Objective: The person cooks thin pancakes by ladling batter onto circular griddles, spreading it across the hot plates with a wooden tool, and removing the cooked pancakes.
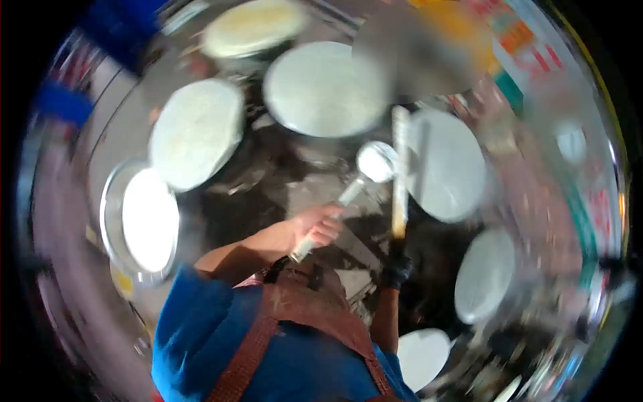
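My left hand (317, 226) is closed around the handle of a ladle (351, 191), whose round cup holds something white. My right hand (396, 271), in a dark glove, grips the lower end of a long, narrow, pale spatula (400, 167) that points away from me. Just right of the spatula lies a round white sheet (447, 167), perhaps a thin pancake on a round plate. Beyond the ladle's cup is another white round (327, 88). To the left of my left hand stands a metal bowl (106, 218) with bright white contents.
More white rounds surround me: one at the left (197, 134), a yellowish one at the back (254, 28), one at the right (485, 276) and one by my right elbow (423, 358). A blurred grey disc (415, 57) is at the back right. Printed panels (596, 201) edge the right side.
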A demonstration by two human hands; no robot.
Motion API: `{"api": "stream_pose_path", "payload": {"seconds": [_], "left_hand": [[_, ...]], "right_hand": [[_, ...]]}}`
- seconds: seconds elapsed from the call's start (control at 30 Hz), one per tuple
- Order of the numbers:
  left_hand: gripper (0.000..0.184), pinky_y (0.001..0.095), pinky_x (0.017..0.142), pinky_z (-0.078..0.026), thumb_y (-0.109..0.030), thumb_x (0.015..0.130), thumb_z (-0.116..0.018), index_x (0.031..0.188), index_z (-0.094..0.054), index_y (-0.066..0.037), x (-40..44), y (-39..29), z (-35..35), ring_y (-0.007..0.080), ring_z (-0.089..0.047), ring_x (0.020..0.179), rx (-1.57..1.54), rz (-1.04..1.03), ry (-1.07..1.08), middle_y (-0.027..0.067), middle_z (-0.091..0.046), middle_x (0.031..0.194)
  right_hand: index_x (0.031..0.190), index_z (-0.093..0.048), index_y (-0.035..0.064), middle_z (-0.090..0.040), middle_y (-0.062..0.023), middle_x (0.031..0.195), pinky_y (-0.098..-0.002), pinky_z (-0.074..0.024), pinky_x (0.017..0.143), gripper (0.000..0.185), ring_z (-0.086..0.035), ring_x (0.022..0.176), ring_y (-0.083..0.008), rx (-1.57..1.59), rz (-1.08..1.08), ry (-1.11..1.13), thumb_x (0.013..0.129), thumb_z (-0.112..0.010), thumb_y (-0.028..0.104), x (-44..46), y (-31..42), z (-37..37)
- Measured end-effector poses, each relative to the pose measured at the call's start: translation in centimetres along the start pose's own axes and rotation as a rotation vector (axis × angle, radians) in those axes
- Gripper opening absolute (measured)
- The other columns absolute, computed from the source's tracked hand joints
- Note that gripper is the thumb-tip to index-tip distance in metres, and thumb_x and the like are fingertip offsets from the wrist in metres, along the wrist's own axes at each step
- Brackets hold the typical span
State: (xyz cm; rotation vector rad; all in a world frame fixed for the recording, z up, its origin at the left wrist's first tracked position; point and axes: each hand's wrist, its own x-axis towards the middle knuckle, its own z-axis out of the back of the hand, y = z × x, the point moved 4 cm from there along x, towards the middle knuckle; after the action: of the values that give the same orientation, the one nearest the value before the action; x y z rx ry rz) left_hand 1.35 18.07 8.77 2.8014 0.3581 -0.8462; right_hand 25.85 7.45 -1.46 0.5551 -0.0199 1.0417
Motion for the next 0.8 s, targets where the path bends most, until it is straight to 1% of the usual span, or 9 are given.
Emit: {"api": "stream_pose_path", "payload": {"seconds": [0.07, 0.2, 0.3, 0.33, 0.4, 0.5, 0.6, 0.73, 0.8], "left_hand": [[0.01, 0.015, 0.025, -0.019, -0.026, 0.086, -0.043, 0.095, -0.039, -0.026, -3.9, 1.4, 1.1, 0.0015, -0.025, 0.034, 0.14, -0.146, 0.018, -0.0053, -0.029, 0.052], [0.012, 0.0155, 0.026, -0.021, -0.023, 0.086, -0.043, 0.097, -0.038, -0.025, -11.8, 5.5, 7.6, 0.0028, -0.024, 0.033, 0.008, -0.389, -0.005, -0.0046, -0.029, 0.052], [0.011, 0.0157, 0.025, -0.022, -0.021, 0.086, -0.043, 0.095, -0.039, -0.023, -16.4, 8.9, 12.9, 0.0034, -0.024, 0.033, -0.171, -0.535, -0.06, -0.0041, -0.028, 0.049], [0.009, 0.0157, 0.025, -0.022, -0.02, 0.086, -0.043, 0.094, -0.039, -0.022, -17.7, 10.1, 15.0, 0.0037, -0.023, 0.033, -0.246, -0.572, -0.08, -0.0039, -0.027, 0.048], [0.007, 0.0157, 0.025, -0.022, -0.018, 0.085, -0.043, 0.09, -0.038, -0.02, -21.2, 13.0, 18.4, 0.0043, -0.023, 0.032, -0.468, -0.568, -0.226, -0.0036, -0.026, 0.047], [0.008, 0.0168, 0.024, -0.021, -0.018, 0.084, -0.045, 0.087, -0.037, -0.02, -25.6, 16.4, 23.2, 0.0042, -0.023, 0.032, -0.588, -0.695, -0.245, -0.0035, -0.026, 0.047], [0.013, 0.0173, 0.024, -0.019, -0.017, 0.083, -0.046, 0.089, -0.037, -0.023, -30.0, 19.0, 27.2, 0.0044, -0.023, 0.033, -0.668, -0.72, -0.262, -0.0033, -0.026, 0.048], [0.016, 0.0161, 0.025, -0.017, -0.021, 0.085, -0.043, 0.099, -0.042, -0.028, -33.5, 21.4, 30.0, 0.0033, -0.018, 0.035, -0.656, -0.718, -0.251, -0.0034, -0.022, 0.05], [0.02, 0.0163, 0.025, -0.018, -0.022, 0.085, -0.042, 0.102, -0.043, -0.034, -33.9, 22.3, 31.4, 0.0034, -0.018, 0.035, -0.798, -0.658, -0.184, -0.0032, -0.023, 0.051]], "right_hand": [[0.096, -0.058, 0.0011, -0.059, -0.0137, 0.083, -0.0354, -0.0447, 0.064, 0.035, -0.055, 0.072, -0.0275, 0.195, 0.159, 0.083, 0.075, -0.06, 0.029, 2.8, 1.3, -1.6], [0.091, -0.06, 0.0008, -0.058, -0.0137, 0.074, -0.0358, -0.0437, 0.06, 0.04, -0.054, 0.066, -0.0276, 0.507, 0.278, 0.241, 0.076, -0.057, 0.038, 5.4, 7.1, -3.9], [0.093, -0.057, 0.0043, -0.057, -0.0202, 0.073, -0.0412, -0.0409, 0.061, 0.047, -0.053, 0.069, -0.0355, 0.136, 0.275, 0.688, 0.077, -0.05, 0.048, 4.2, 15.9, -5.5], [0.09, -0.057, 0.0039, -0.055, -0.0223, 0.071, -0.0417, -0.0404, 0.06, 0.05, -0.052, 0.067, -0.037, -0.148, 0.308, 0.653, 0.072, -0.054, 0.051, 3.5, 18.2, -6.3], [0.089, -0.057, 0.0054, -0.057, -0.0201, 0.07, -0.0413, -0.0413, 0.06, 0.052, -0.054, 0.067, -0.0361, 0.137, 0.438, 0.484, 0.067, -0.058, 0.053, 1.1, 20.2, -7.1], [0.096, -0.055, 0.0101, -0.059, -0.0137, 0.078, -0.039, -0.0439, 0.061, 0.044, -0.056, 0.069, -0.0314, -0.054, 0.325, 0.689, 0.069, -0.058, 0.045, -3.1, 24.1, -8.3], [0.097, -0.054, 0.0127, -0.057, -0.0132, 0.083, -0.0389, -0.0446, 0.061, 0.03, -0.056, 0.071, -0.0296, -0.16, 0.64, 0.673, 0.072, -0.053, 0.031, -6.2, 31.9, -10.6], [0.107, -0.05, 0.015, -0.051, -0.0142, 0.108, -0.0417, -0.0437, 0.072, 0.038, -0.054, 0.089, -0.0316, -0.16, 1.233, 0.545, 0.07, -0.054, 0.018, -7.5, 45.8, -14.4], [0.1, -0.052, 0.0112, -0.055, -0.0127, 0.091, -0.0416, -0.0427, 0.069, 0.03, -0.055, 0.081, -0.0283, 0.161, 1.569, 0.281, 0.072, -0.044, 0.015, -8.2, 49.7, -16.3]]}}
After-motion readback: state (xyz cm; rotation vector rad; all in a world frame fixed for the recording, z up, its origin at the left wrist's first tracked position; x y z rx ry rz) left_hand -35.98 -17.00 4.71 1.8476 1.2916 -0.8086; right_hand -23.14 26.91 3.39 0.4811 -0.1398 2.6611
